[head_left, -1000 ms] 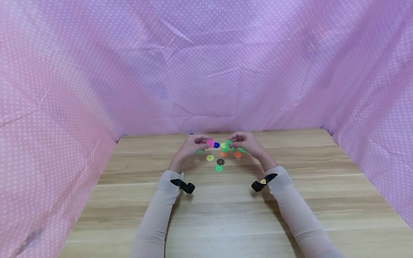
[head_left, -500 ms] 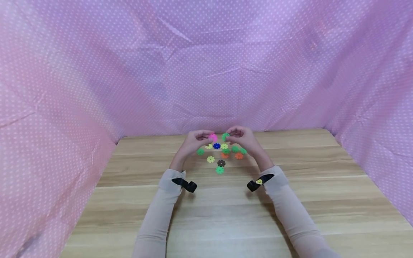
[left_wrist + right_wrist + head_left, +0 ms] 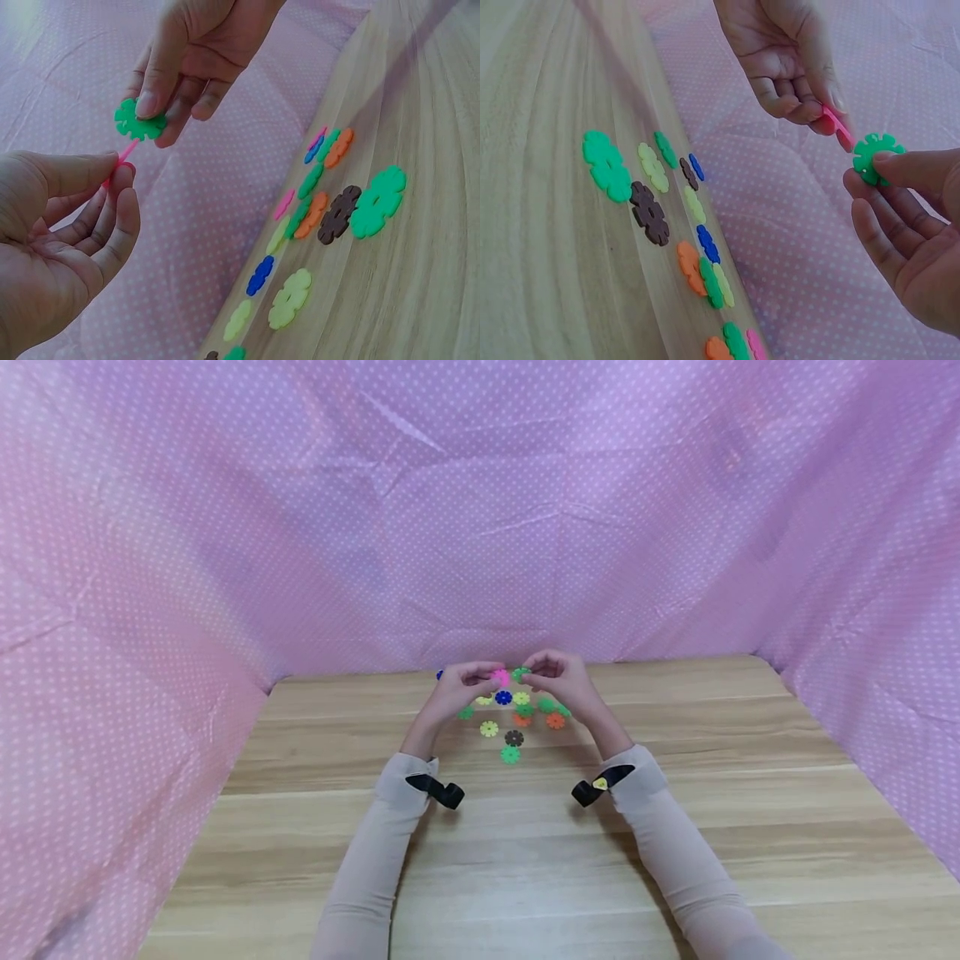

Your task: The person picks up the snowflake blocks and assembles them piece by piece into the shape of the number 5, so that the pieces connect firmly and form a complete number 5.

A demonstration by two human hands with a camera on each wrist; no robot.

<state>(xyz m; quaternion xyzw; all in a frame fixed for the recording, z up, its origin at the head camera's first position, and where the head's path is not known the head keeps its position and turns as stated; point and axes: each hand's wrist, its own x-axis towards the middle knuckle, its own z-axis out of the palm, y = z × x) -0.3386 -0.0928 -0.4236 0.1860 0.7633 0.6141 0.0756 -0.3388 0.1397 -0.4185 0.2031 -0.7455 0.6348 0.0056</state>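
My left hand [image 3: 450, 697] pinches a pink snowflake disc [image 3: 126, 156] between thumb and fingers, and both wrist views show it nearly edge-on. A green snowflake disc [image 3: 868, 156] with a notched rim is pinched by my right hand [image 3: 567, 691], its flat face showing. The two discs are held up in front of me over the table's far part. In the left wrist view the pink disc's tip comes right at the green one's lower rim; the right wrist view shows it at the green disc's left side.
Several loose snowflake discs lie on the wooden table [image 3: 480, 860] below my hands, among them a blue one [image 3: 503, 697], a brown one [image 3: 513, 738], a yellow one [image 3: 489, 728] and an orange one [image 3: 555, 721]. Behind the table hangs a pink dotted cloth [image 3: 480, 568].
Both hands have moved up and toward the far edge with their discs. The pink and green discs have come closer together, and more of the loose discs beneath now show.
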